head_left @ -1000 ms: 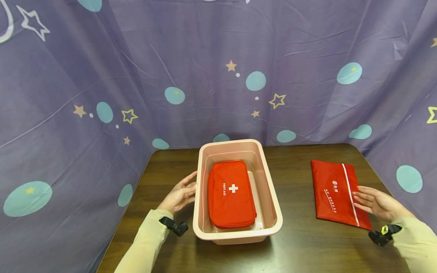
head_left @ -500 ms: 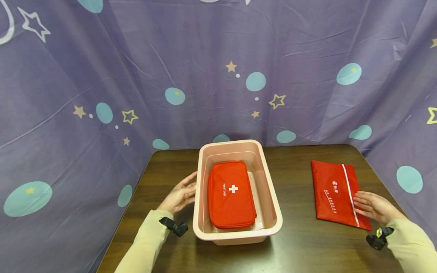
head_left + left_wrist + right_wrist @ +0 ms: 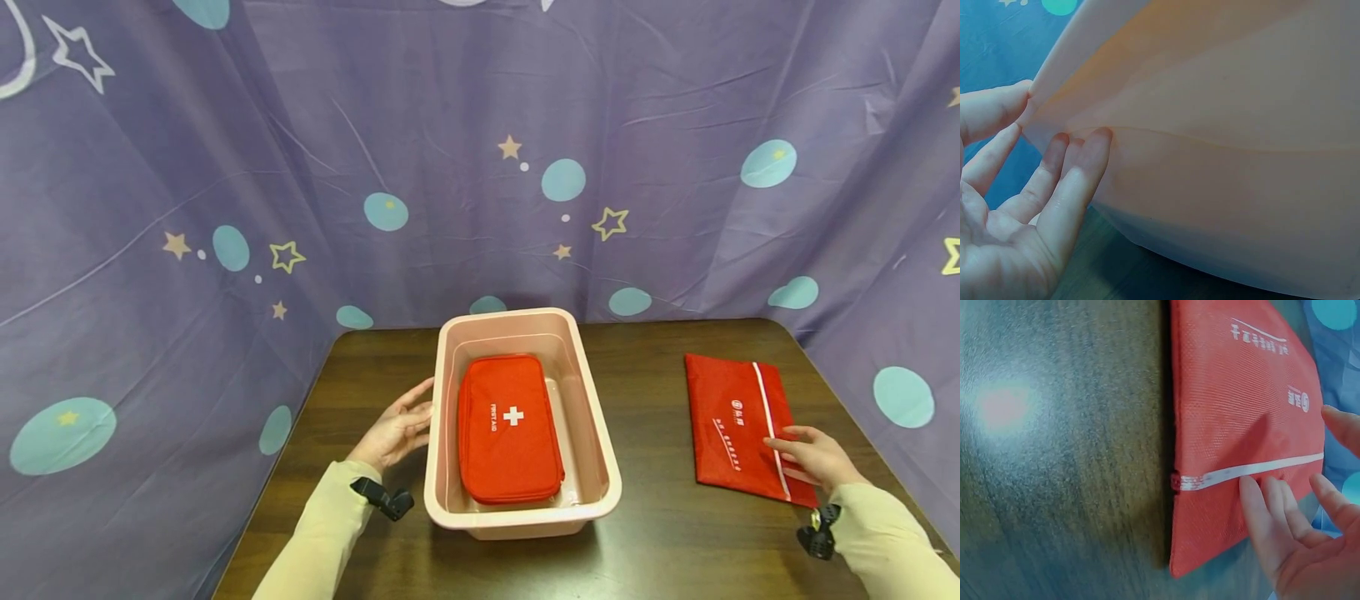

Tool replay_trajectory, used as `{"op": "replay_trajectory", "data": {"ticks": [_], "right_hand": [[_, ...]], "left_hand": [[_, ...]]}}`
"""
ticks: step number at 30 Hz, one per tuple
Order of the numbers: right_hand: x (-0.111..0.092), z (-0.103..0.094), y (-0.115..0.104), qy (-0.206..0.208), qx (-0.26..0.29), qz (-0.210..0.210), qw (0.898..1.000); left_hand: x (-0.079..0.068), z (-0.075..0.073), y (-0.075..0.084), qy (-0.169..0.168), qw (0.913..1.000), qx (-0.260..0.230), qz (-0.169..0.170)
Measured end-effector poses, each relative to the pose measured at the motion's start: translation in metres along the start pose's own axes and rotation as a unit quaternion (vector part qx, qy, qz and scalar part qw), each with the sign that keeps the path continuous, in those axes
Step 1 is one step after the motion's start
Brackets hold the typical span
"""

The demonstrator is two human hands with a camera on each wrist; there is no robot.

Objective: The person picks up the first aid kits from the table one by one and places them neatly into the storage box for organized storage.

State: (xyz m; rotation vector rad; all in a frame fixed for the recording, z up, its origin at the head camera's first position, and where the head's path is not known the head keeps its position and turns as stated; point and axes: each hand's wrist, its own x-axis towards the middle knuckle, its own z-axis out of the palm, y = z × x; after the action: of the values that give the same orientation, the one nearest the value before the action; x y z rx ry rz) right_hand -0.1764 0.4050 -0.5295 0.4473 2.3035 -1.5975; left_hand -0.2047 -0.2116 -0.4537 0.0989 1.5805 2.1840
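Note:
A pink plastic tub (image 3: 525, 530) stands on the table with a red first aid bag (image 3: 510, 462) lying inside. My left hand (image 3: 392, 433) is at the tub's left side. In the left wrist view, its fingertips touch the outer wall (image 3: 1229, 112) near the rim, fingers extended. To the right lies a flat red pouch (image 3: 720, 408) with white lettering and a white strip. Over the pouch's near right part is my right hand (image 3: 823, 460). The right wrist view has its loosely bent fingers (image 3: 1266, 531) right at the white strip, with nothing gripped.
The brown wooden table (image 3: 645, 533) runs back to a purple curtain (image 3: 480, 167) with stars and blue dots. Bare tabletop separates tub and pouch. Each wrist wears a black camera, one on the left sleeve (image 3: 315, 517).
My right hand has moved left and a little nearer over the pouch, its fingers now more bent. The left hand, tub and pouch have stayed in place.

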Motion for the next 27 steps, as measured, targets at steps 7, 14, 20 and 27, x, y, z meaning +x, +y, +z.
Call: {"op": "replay_trajectory", "data": {"ticks": [7,14,20,27], "right_hand": [[0.007,0.008,0.002,0.054,-0.150,-0.019,0.987],[0.010,0.013,-0.001,0.079,-0.246,-0.036,0.965],[0.010,0.015,-0.006,0.079,-0.283,-0.033,0.955],[0.012,0.016,-0.006,0.075,-0.312,-0.032,0.947]], "left_hand": [[0.000,0.000,0.000,-0.002,1.0000,-0.002,-0.002],[0.001,0.001,0.001,-0.001,1.0000,0.002,-0.001],[0.001,0.000,0.001,0.000,1.0000,0.002,0.000],[0.001,-0.001,0.000,0.000,1.0000,0.004,0.001]]}}
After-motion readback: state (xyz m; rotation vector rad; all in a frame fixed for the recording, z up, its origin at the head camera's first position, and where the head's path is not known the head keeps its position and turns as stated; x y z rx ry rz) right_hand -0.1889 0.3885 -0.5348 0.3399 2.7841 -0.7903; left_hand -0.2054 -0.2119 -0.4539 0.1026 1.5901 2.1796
